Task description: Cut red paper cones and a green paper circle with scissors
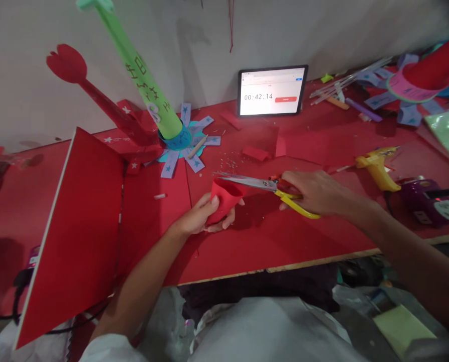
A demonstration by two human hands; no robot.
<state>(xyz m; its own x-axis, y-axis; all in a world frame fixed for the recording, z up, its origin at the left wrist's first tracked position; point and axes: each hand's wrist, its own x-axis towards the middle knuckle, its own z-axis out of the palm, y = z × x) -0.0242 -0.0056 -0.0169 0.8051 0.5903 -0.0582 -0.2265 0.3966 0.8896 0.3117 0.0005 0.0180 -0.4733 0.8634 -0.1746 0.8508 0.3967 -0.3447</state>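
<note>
My left hand point(205, 215) is wrapped round a red foam tube point(224, 201), its open rim tilted up and toward the right. In my right hand point(311, 192) is a pair of scissors point(252, 182) with yellow handles. The scissor blades point left and lie at the upper rim of the tube; whether they touch it I cannot tell. Behind my hands a green paper tower point(145, 75) with dark markings rises from a blue base. Purple strips point(170, 163) with stars fan out around that base.
A red upright board point(74, 226) stands at left. Against the wall leans a tablet point(272, 90) showing a timer. A yellow glue gun point(377, 166) and a purple power box point(430, 201) lie to the right. Red scraps point(255, 153) are scattered behind my hands.
</note>
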